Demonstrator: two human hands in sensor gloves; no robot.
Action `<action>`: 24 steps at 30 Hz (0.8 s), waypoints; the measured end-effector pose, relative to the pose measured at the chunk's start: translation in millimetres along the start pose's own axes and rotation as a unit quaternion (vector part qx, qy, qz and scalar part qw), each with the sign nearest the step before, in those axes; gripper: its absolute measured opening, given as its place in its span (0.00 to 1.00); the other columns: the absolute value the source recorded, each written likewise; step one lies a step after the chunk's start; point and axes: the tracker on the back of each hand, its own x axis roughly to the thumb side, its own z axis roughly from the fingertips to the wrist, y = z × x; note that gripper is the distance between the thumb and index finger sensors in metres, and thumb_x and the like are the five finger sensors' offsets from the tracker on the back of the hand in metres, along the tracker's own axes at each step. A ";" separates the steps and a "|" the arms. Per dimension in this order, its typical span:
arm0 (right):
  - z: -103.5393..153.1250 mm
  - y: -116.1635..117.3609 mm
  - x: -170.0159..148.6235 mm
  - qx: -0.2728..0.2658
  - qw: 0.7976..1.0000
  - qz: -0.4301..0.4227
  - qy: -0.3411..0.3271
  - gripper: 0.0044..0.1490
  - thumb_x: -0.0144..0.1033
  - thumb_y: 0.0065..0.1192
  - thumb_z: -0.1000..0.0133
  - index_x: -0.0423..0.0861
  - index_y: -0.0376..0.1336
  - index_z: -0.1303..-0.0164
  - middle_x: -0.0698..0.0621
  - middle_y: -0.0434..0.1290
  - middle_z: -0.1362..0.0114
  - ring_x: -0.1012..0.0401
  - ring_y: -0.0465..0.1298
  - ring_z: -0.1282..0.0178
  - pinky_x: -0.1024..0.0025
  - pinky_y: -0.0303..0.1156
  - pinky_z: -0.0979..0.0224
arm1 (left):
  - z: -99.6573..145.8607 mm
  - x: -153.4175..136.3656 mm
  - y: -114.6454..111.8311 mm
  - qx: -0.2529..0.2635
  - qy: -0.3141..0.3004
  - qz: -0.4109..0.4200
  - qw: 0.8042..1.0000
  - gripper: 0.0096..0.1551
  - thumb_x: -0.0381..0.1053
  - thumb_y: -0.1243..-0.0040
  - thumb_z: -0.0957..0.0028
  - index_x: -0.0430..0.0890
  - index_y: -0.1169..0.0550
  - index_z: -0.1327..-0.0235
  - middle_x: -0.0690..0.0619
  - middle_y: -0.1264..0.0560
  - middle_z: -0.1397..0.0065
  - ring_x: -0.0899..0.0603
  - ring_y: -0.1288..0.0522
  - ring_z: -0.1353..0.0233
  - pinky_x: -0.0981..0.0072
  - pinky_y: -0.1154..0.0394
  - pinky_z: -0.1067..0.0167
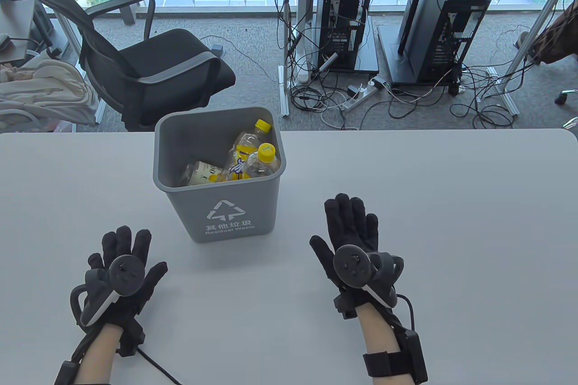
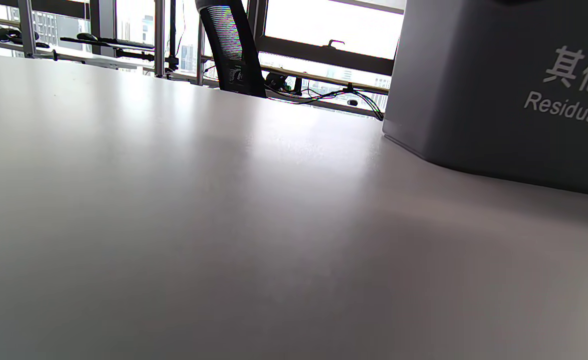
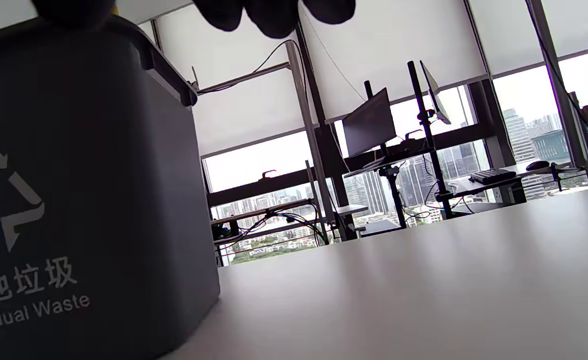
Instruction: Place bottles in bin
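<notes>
Judging by the layout, task looks about done: bottles [image 1: 246, 157] w/ yellow caps sit inside the bin [image 1: 216, 218], none seen on the table [image 1: 451, 204]. Left hand [image 1: 122, 267] rests flat near-left of bin, fingers spread, holding nothing. Right hand [image 1: 352, 240] flat just right of bin, fingers loosely together, thumb out, also free. Next move prob. just withdraw, or fetch any bottle out of shot. Bin is grey matte plastic, tapered, square-ish w/ rounded corners. Bottles are clear, crinkly plastic. Table is smooth, pale, slightly glossy.
</notes>
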 end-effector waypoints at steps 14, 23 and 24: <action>15.7 33.0 -3.8 0.049 0.992 0.116 -0.014 0.51 0.65 0.44 0.43 0.56 0.36 0.14 0.51 0.35 0.08 0.50 0.33 0.11 0.42 0.33 0.15 | 2.8 3.3 -2.6 0.018 -0.006 -0.003 1.000 0.50 0.77 0.60 0.48 0.62 0.56 0.15 0.52 0.64 0.07 0.37 0.65 0.09 0.32 0.60 0.18; 10.2 44.0 -8.2 0.076 0.989 0.124 -0.009 0.52 0.66 0.44 0.44 0.56 0.35 0.14 0.51 0.33 0.08 0.50 0.31 0.11 0.41 0.31 0.15 | -0.9 6.5 -5.0 0.010 -0.006 -0.010 1.000 0.50 0.77 0.61 0.48 0.62 0.57 0.15 0.52 0.64 0.07 0.38 0.66 0.09 0.32 0.61 0.18; 10.3 44.0 -9.0 0.076 0.989 0.124 -0.007 0.52 0.66 0.44 0.44 0.56 0.35 0.14 0.51 0.34 0.08 0.50 0.31 0.11 0.41 0.31 0.15 | -0.6 6.5 -5.1 0.010 -0.006 -0.010 1.000 0.50 0.77 0.61 0.48 0.62 0.57 0.14 0.52 0.64 0.07 0.37 0.66 0.09 0.32 0.61 0.18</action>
